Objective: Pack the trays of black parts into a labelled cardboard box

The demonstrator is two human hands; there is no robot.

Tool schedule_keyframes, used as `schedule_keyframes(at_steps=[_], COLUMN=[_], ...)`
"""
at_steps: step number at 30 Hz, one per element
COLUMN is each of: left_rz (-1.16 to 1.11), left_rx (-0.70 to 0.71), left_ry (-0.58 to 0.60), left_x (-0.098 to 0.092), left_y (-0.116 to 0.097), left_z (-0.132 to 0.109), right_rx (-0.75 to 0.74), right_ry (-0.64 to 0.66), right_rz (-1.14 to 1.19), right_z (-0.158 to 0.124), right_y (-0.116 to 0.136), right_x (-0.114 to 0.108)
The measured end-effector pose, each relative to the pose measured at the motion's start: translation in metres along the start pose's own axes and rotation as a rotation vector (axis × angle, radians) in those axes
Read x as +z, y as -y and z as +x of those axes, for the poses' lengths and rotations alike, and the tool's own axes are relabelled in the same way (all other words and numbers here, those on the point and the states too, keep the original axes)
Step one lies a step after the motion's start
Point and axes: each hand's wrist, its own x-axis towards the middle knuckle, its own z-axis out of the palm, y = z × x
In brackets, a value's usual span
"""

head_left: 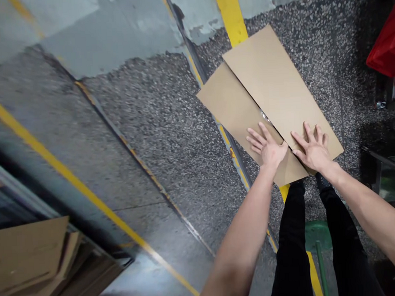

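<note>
A brown cardboard box [280,82] lies in front of my feet, its two long flaps folded inward with a narrow dark gap between them. Through the gap a bit of shiny clear material [264,116] shows. My left hand [269,147] rests on the left flap with fingers spread, its thumb near the gap. On the right flap lies my right hand [313,150], palm down and fingers apart, its thumb also close to the gap. What the box holds is otherwise hidden.
A green stool or stand [317,235] is between my legs. Flattened cardboard [27,249] is stacked at lower left. Something red [389,45] hangs at upper right, above a dark-framed rack [387,164]. Yellow lines [87,189] and grooves cross the speckled floor [149,119].
</note>
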Motion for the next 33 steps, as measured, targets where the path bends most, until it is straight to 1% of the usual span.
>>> schedule_keyframes(at_steps=[3, 5, 7, 9, 11, 13, 14, 16, 17, 18, 19, 21, 22, 23, 24, 25, 27, 29, 31, 33], left_rz=[0.019, -0.001, -0.03, -0.05, -0.067, -0.082, -0.078, -0.028, 0.017, 0.069, 0.124, 0.235, 0.28, 0.31, 0.322, 0.315, 0.286, 0.314, 0.402, 0.454], left_rx=[0.18, 0.243, 0.251, 0.234, 0.217, 0.235, 0.263, 0.348, 0.4, 0.453, 0.508, 0.617, 0.654, 0.667, 0.669, 0.666, 0.661, 0.634, 0.552, 0.48], left_ry=[0.11, 0.114, 0.062, -0.012, -0.089, -0.134, -0.14, -0.132, -0.125, -0.115, -0.1, -0.059, -0.051, -0.063, -0.081, -0.085, -0.048, -0.013, -0.057, -0.114], left_x=[-0.016, -0.019, -0.017, -0.013, -0.015, -0.025, -0.034, -0.057, -0.069, -0.082, -0.093, -0.111, -0.117, -0.121, -0.123, -0.125, -0.124, -0.122, -0.119, -0.115], left_y=[0.029, 0.041, 0.047, 0.047, 0.046, 0.046, 0.045, 0.042, 0.039, 0.034, 0.028, 0.013, 0.006, -0.001, -0.007, -0.012, -0.019, -0.024, -0.027, -0.025], left_z=[-0.008, -0.011, -0.013, -0.013, -0.006, 0.014, 0.028, 0.065, 0.085, 0.106, 0.126, 0.162, 0.178, 0.193, 0.207, 0.22, 0.242, 0.256, 0.259, 0.251], right_rx=[-0.006, -0.008, 0.004, 0.029, 0.045, 0.046, 0.038, 0.038, 0.068, 0.132, 0.238, 0.534, 0.682, 0.802, 0.882, 0.915, 0.908, 0.919, 0.951, 0.946], right_ry=[-0.016, -0.01, -0.011, -0.022, -0.038, -0.063, -0.08, -0.142, -0.193, -0.262, -0.346, -0.521, -0.586, -0.628, -0.644, -0.634, -0.603, -0.624, -0.678, -0.692], right_rz=[-0.024, -0.05, -0.08, -0.105, -0.119, -0.117, -0.11, -0.081, -0.056, -0.021, 0.027, 0.176, 0.282, 0.42, 0.594, 0.801, 1.232, 1.54, 1.663, 1.675], right_z=[-0.001, -0.001, 0.001, 0.005, 0.01, 0.011, 0.01, 0.004, -0.001, -0.007, -0.013, -0.026, -0.031, -0.034, -0.036, -0.034, -0.025, -0.013, -0.005, -0.007], right_y=[0.001, 0.0, 0.001, 0.003, 0.005, 0.005, 0.004, -0.001, -0.005, -0.01, -0.014, -0.023, -0.025, -0.026, -0.026, -0.023, -0.013, 0.001, 0.012, 0.016], right_x=[0.01, 0.014, 0.019, 0.026, 0.033, 0.038, 0.041, 0.046, 0.05, 0.055, 0.062, 0.082, 0.095, 0.109, 0.125, 0.139, 0.165, 0.181, 0.185, 0.178])
